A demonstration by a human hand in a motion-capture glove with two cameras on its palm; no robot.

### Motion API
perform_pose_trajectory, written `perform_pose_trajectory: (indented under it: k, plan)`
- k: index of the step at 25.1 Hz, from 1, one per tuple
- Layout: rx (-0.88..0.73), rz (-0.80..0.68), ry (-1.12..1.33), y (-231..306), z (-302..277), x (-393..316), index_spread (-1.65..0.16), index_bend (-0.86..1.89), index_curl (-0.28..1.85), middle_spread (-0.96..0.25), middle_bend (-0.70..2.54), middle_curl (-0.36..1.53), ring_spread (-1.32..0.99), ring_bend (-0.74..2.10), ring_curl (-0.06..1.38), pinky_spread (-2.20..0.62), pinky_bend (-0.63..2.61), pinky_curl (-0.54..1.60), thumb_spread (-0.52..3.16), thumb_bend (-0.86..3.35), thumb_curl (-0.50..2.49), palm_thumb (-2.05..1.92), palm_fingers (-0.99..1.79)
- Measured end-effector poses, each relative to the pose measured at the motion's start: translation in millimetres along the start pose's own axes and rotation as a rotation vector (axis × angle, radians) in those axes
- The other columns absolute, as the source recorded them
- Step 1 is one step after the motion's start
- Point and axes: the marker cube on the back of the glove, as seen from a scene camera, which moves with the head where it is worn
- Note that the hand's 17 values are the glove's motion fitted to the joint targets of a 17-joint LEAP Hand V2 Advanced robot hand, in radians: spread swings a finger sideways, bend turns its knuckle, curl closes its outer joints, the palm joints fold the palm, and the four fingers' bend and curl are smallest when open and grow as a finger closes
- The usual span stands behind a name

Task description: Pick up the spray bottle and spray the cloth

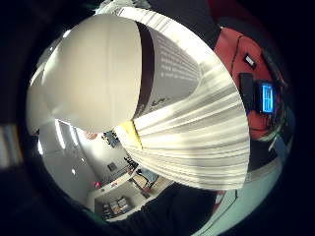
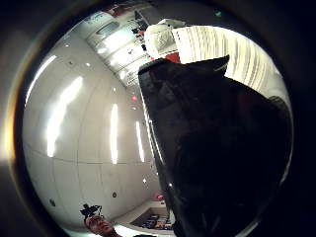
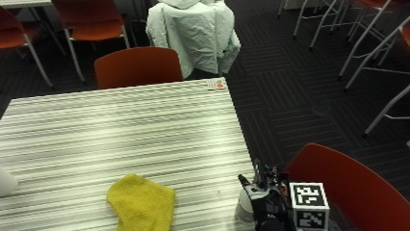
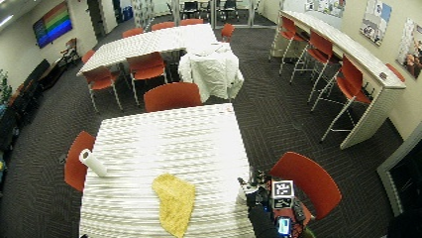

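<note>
a: what did the scene hold, biggest first?

b: the long desk [image 3: 128, 125] with its grey-and-white striped top filled most of the outside view. on it, toward the near edge, lay the crumpled yellow terry cloth [image 3: 142, 201]. at the desk's near right corner was the white plastic spray bottle [image 3: 249, 202], with the black-gloved right hand [image 3: 269, 211] against it. a white paper towel roll [image 4: 92, 162] stood well apart at the desk's left edge.

a: was the hand gripping the bottle?

b: i judged so. in the little-finger palm view the bottle's rounded white body and its dark-banded label [image 1: 162, 64] filled much of the picture, so it was close against the palm. in the outside view the hand was wrapped about the bottle's upper part, so i took it as closed round the bottle, though the fingers themselves were hard to make out.

a: what could have gone wrong?

b: the bottle was well apart from the cloth, so a squeeze there would likely have wet the desk instead. i couldn't tell which way the nozzle faced; if it faced away, the mist would miss. being right at the corner, a slip could send the bottle to the dark carpet floor [image 3: 288, 96].

a: and the pose?

b: the hand came in low from the near right corner.
</note>
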Motion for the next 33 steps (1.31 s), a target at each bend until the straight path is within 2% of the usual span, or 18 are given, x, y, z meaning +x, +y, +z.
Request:
perform_pose_trajectory:
  k: [7, 12, 15, 18, 28, 33]
  plan:
    - [0.001, 0.003, -0.034, 2, 7, -5, -0.35, 0.18, 0.28, -0.02, 0.25, 0.38, 0.11, 0.49, 0.36, 0.16, 0.32, 0.32, 1.04, -0.01, 0.52, 0.96, 0.24]
    - [-0.016, -0.019, -0.100, 6, 9, -8, -0.27, 0.46, 0.37, -0.03, 0.38, 0.42, 0.07, 0.41, 0.33, 0.16, 0.05, 0.23, 1.08, 0.04, 0.54, 1.05, 0.55]
    - [-0.011, -0.044, -0.099, 2, 9, -3, -0.23, 0.55, 0.40, -0.02, 0.56, 0.48, 0.03, 0.45, 0.34, 0.15, -0.07, 0.15, 1.09, 0.08, 0.56, 1.12, 0.74]
    - [-0.007, -0.056, -0.101, 2, 9, -2, -0.19, 0.58, 0.44, -0.02, 0.61, 0.50, -0.02, 0.52, 0.37, 0.11, -0.02, 0.12, 1.09, 0.09, 0.58, 1.16, 0.81]
    - [0.004, -0.033, -0.096, -1, 1, -2, -0.14, 0.61, 0.51, -0.03, 0.68, 0.55, -0.09, 0.58, 0.44, 0.08, 0.04, 0.08, 1.08, 0.09, 0.61, 1.21, 0.79]
    - [-0.004, -0.047, -0.082, -2, -7, -45, -0.13, 0.61, 0.53, -0.03, 0.70, 0.56, -0.09, 0.59, 0.44, 0.10, 0.05, 0.07, 1.06, 0.08, 0.62, 1.21, 0.79]
